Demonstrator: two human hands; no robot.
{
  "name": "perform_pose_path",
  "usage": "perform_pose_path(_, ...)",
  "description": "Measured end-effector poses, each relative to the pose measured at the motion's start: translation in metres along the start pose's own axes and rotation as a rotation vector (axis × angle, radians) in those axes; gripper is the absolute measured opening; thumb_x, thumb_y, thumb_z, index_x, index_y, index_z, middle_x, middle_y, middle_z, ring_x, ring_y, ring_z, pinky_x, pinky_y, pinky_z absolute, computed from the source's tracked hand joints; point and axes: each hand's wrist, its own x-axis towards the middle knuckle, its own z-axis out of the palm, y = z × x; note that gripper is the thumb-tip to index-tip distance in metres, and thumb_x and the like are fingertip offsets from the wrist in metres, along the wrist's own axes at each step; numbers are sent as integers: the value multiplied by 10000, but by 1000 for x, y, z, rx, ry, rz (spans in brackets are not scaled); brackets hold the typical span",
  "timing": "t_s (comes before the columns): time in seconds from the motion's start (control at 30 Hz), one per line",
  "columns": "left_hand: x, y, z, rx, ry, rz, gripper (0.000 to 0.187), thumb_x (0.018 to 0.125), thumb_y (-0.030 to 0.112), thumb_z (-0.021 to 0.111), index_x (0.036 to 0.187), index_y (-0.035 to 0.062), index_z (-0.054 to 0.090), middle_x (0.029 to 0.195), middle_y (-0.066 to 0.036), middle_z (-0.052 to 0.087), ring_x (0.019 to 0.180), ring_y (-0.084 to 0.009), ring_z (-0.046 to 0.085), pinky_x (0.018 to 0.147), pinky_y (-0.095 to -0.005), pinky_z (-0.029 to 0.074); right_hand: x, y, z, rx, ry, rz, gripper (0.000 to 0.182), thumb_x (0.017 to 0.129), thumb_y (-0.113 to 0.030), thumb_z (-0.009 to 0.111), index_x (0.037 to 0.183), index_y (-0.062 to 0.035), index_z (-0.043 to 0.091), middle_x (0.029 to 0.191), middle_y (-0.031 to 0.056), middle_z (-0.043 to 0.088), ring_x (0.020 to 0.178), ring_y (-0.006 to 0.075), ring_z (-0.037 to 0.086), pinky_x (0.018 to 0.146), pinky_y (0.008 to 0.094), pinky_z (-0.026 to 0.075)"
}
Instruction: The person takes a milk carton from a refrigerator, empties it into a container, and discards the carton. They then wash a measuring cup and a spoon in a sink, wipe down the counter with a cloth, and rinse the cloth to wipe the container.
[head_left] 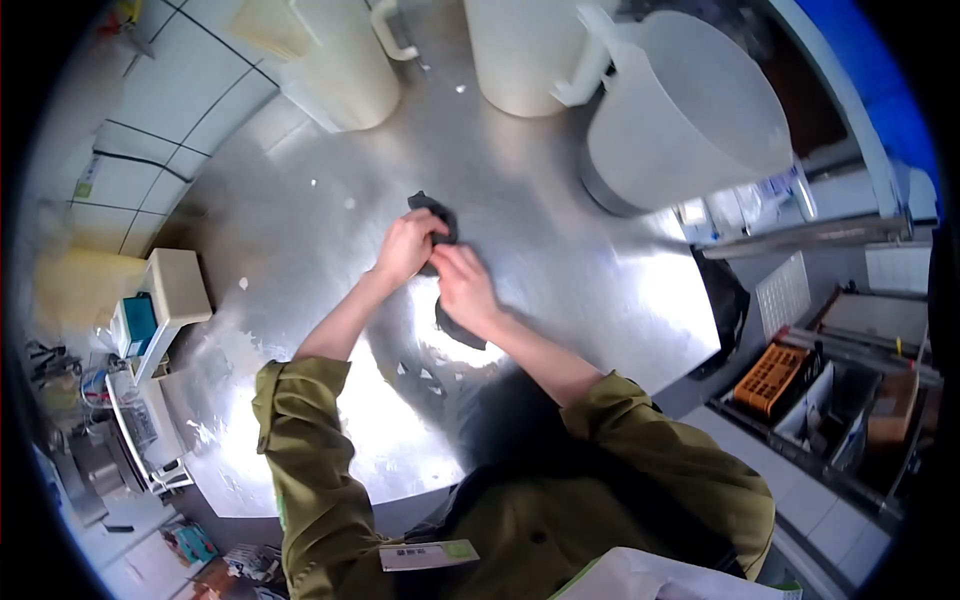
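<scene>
A dark grey, crumpled cloth-like piece (447,222) is between my two hands over the middle of the steel table (540,190). My left hand (405,245) has its fingers closed on the upper part of it. Close beside it, my right hand (465,284) pinches the same dark piece lower down, the fingertips of both hands nearly touching. More dark material (457,328) shows below my right hand; whether it joins the upper part is hidden by the hand.
Large translucent pitchers stand at the back left (345,70), back middle (520,50) and back right (680,120). A beige holder (180,285) is at the left edge. An orange basket (772,378) sits beyond the right edge. Small white bits and wet patches mark the table.
</scene>
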Motion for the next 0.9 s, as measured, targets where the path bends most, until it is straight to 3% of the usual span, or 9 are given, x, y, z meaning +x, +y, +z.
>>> perform_pose_path(0.03, 19, 8, -2, -103, 209, -1, 241, 623, -85, 432, 748, 28, 604, 754, -122, 575, 728, -306, 561, 693, -367, 449, 21, 10, -5, -25, 66, -66, 267, 627, 20, 498, 890, 32, 545, 953, 127, 516, 860, 282, 484, 756, 366, 401)
perform_pose_path(0.07, 44, 15, -7, -111, 313, 56, 264, 626, -83, 430, 789, 30, 604, 805, -130, 579, 768, -308, 557, 714, -360, 447, 44, 23, -13, -52, 140, -121, 267, 637, 31, 483, 898, 34, 542, 944, 127, 520, 857, 287, 484, 747, 365, 397)
perform_pose_path(0.13, 102, 18, -14, -81, 424, 164, 284, 637, -70, 431, 857, 14, 590, 893, -147, 568, 873, -319, 519, 777, -361, 421, 86, 48, -25, -103, 133, -47, 334, 646, 42, 477, 976, 48, 529, 1029, 160, 509, 933, 327, 469, 817, 380, 383)
perform_pose_path(0.2, 161, -3, -8, 38, 504, 208, 326, 642, -72, 425, 921, 9, 573, 930, -147, 553, 878, -326, 507, 803, -367, 402, 125, 85, -19, -223, 175, -68, 350, 648, 47, 486, 996, 37, 524, 1064, 147, 494, 971, 298, 455, 840, 359, 367)
perform_pose_path(0.3, 223, -40, 1, 168, 463, 228, 387, 649, -69, 418, 998, 25, 557, 1064, -131, 521, 991, -308, 472, 863, -352, 386, 163, 129, 1, -391, 181, -116, 304, 682, 1, 499, 981, 50, 517, 1090, 156, 492, 987, 295, 457, 858, 378, 364)
perform_pose_path(0.4, 250, -93, 24, 259, 311, 297, 446, 661, -59, 406, 1082, 44, 515, 1166, -125, 471, 1096, -296, 418, 919, -339, 354, 164, 149, 22, -414, 83, 12, 317, 685, -35, 501, 994, 38, 515, 1130, 170, 476, 1051, 304, 432, 905, 372, 341)
perform_pose_path(0.57, 203, -87, 16, 357, 142, 177, 465, 721, 41, 432, 1179, 115, 456, 1258, -82, 403, 1168, -231, 369, 955, -324, 327, 155, 171, 9, -213, -154, -229, 338, 699, -84, 481, 1025, -1, 510, 1151, 135, 481, 1082, 279, 429, 927, 350, 338)
perform_pose_path(0.7, 93, -82, 0, 433, 170, 135, 427, 751, 73, 453, 1173, 133, 463, 1241, -53, 424, 1149, -214, 392, 915, -324, 378, 120, 123, -6, -248, -464, -478, 395, 691, -113, 521, 1080, -48, 502, 1172, 80, 479, 1112, 239, 418, 933, 330, 345)
perform_pose_path(0.9, -60, -38, -3, 469, 128, -144, 426, 747, 53, 451, 1165, 133, 471, 1226, -49, 440, 1102, -197, 443, 856, -312, 433, 58, 56, -10, -103, -736, -673, 468, 741, -209, 530, 1151, -7, 430, 1238, 117, 407, 1156, 266, 367, 958, 362, 307)
